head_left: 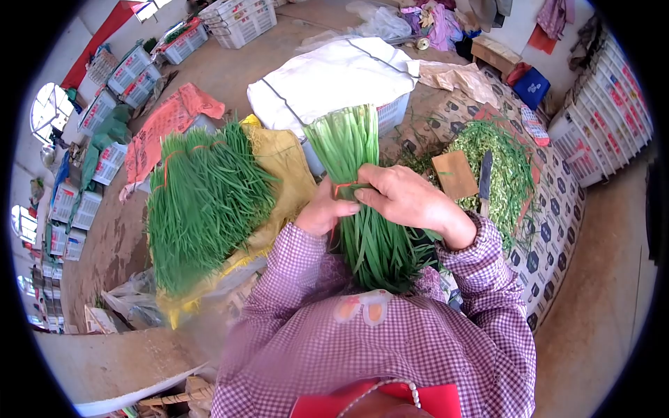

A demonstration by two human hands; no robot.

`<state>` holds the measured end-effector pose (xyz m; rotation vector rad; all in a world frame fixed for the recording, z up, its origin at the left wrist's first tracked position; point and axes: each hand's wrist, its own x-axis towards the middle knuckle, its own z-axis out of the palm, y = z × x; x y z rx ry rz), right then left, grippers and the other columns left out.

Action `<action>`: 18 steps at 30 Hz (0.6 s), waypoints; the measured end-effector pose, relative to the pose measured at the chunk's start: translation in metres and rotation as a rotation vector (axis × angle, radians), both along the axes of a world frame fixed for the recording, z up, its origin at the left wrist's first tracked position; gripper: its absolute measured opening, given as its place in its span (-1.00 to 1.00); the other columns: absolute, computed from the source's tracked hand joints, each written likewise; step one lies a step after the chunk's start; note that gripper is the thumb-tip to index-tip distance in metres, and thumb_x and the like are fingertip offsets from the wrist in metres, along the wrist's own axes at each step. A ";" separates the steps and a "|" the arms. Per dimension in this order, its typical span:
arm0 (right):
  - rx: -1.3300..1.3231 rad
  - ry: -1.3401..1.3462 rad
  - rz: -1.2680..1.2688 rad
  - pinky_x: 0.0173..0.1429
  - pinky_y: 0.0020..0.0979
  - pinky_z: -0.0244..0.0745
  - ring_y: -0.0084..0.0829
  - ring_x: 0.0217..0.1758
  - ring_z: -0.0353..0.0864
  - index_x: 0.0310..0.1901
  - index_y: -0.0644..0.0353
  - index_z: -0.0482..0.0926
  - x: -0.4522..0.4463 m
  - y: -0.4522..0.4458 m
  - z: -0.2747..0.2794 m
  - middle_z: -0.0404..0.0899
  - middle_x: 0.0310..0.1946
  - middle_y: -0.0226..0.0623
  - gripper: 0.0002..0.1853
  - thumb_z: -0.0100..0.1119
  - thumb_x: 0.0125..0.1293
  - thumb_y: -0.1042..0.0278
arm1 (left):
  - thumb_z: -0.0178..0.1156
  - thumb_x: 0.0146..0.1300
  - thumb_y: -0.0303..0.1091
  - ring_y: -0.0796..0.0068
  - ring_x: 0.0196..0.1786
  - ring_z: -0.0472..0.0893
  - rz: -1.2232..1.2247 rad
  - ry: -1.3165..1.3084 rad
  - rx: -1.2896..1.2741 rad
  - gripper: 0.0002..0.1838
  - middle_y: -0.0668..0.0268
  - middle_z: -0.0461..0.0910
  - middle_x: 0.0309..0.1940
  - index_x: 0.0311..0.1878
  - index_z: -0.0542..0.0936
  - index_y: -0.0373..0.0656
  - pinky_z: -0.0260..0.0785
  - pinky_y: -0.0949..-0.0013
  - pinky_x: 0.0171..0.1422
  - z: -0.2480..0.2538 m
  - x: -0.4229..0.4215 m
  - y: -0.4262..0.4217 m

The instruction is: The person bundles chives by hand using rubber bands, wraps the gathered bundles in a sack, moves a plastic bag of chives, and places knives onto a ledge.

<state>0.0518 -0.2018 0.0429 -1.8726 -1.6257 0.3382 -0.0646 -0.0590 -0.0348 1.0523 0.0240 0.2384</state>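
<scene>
- Closest, a purple-and-white checked shirt (pixel 362 348) clothes the person; two rounded patches (pixel 374 313) sit on its chest, any lettering unclear.
- Just ahead, the two hands, close together, are clamped on one bunch of long green leaves (pixel 380 240), in front of the chest, its pale stem ends pointing away. The left hand (pixel 317 209) wraps its left side; the right hand (pixel 411 198) grips its right side, thumb and fingers at an orange band (pixel 345 186).
- To the left, more banded greens (pixel 202 202) cover a yellow sack (pixel 286 164) except along its right edge.
- To the right, a knife (pixel 486 174) and a wooden block (pixel 454 174) lie side by side on green trimmings (pixel 512 188), inside the right edge of a mat (pixel 554 230) printed with dark hexagons.
- Beyond the bunch, a white sheet (pixel 331 83), crossed by dark cords, covers a crate (pixel 394 115).
- Near the mat's far right corner, a blue bag (pixel 532 88) shows an unreadable white emblem; stacked white crates (pixel 603 111) nearby carry red lettering too small to read.
- Far left, more crates (pixel 132 73) bear red labels, likewise illegible.
</scene>
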 end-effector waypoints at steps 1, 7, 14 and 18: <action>-0.001 0.002 -0.001 -0.38 -0.10 0.45 0.03 -0.50 0.58 -0.25 0.31 0.46 -0.003 -0.002 0.003 0.55 -0.57 -0.01 -0.80 0.13 0.29 0.32 | 0.32 -0.01 -0.51 0.43 0.13 0.52 -0.043 -0.037 0.052 -0.30 0.27 0.53 0.06 0.26 0.34 -0.26 0.34 0.30 0.27 0.003 0.000 -0.001; -0.031 -0.434 -0.036 -0.50 -0.17 0.46 -0.11 -0.57 0.61 -0.44 0.25 0.49 -0.009 -0.009 0.025 0.52 -0.68 -0.11 -0.85 0.20 0.18 0.38 | 0.32 -0.08 -0.61 0.49 0.04 0.56 0.046 0.102 0.114 -0.33 0.31 0.55 0.01 0.20 0.40 -0.26 0.40 0.35 0.17 0.003 0.006 -0.012; 0.153 -0.839 -0.218 -0.53 -0.31 0.53 -0.31 -0.62 0.62 -0.49 0.14 0.60 0.037 -0.018 0.069 0.61 -0.63 -0.22 -0.91 0.17 0.09 0.38 | 0.34 -0.09 -0.59 0.49 0.00 0.56 0.051 0.131 0.190 -0.35 0.32 0.56 -0.03 0.18 0.42 -0.26 0.43 0.38 0.10 0.013 0.012 -0.018; 0.002 -0.329 0.255 -0.46 -0.39 0.52 -0.41 -0.55 0.60 -0.36 0.17 0.67 0.051 -0.053 0.081 0.64 -0.53 -0.29 -0.84 0.30 0.14 0.26 | 0.35 -0.08 -0.58 0.51 -0.01 0.56 0.083 0.133 0.159 -0.36 0.32 0.55 -0.04 0.17 0.42 -0.27 0.44 0.38 0.09 0.017 0.011 -0.020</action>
